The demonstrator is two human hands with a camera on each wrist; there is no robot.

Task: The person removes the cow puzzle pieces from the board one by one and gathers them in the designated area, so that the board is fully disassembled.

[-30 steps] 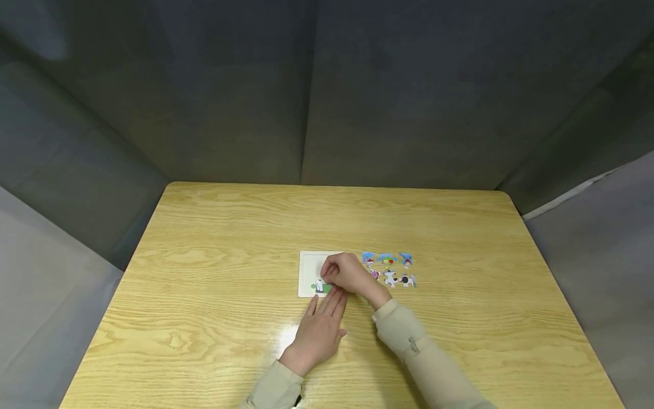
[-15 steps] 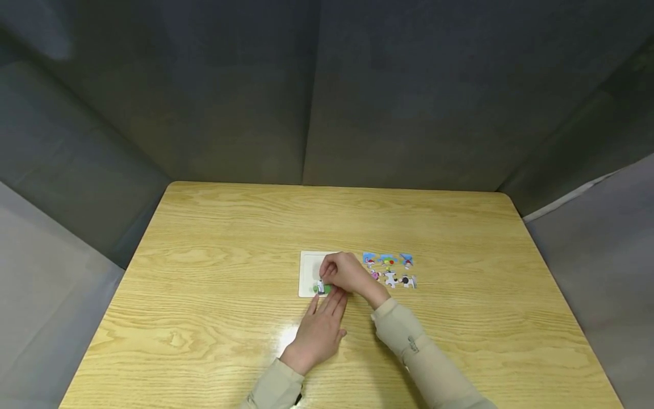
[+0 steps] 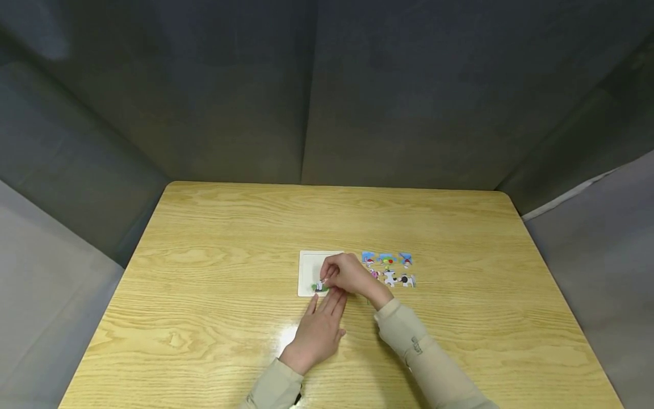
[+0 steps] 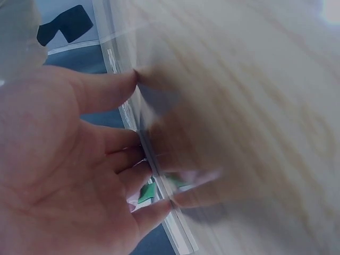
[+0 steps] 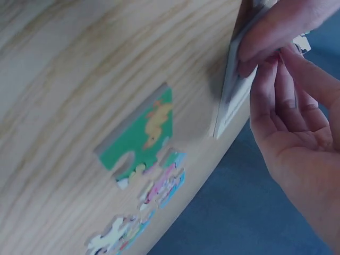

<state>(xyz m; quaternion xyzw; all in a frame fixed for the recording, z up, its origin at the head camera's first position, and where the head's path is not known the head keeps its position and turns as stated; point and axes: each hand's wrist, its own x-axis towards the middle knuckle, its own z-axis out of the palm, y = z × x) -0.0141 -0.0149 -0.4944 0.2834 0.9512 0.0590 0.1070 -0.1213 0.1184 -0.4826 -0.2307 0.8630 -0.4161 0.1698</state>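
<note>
A pale puzzle tray (image 3: 305,274) lies flat near the middle of the table. My right hand (image 3: 349,276) is over it, thumb and fingers pinching a small white and green jigsaw piece (image 3: 319,286) at the tray's lower left part. Part of that piece hides behind the fingertips. My left hand (image 3: 317,336) lies palm down with extended fingers, its fingertips at the tray's near edge. In the left wrist view, some green print (image 4: 146,193) shows beyond the left fingers. Both hands cover much of the tray's right side.
Several loose jigsaw pieces (image 3: 406,280) lie in rows just right of the tray. A green piece with a yellow figure (image 5: 151,130) lies nearest the right wrist. The wooden table (image 3: 214,250) extends around, with dark cloth (image 3: 235,102) behind it.
The pinched piece has turned and tilted slightly at the tray's lower left part. My right fingers have shifted only a little; my left hand stays in place.
</note>
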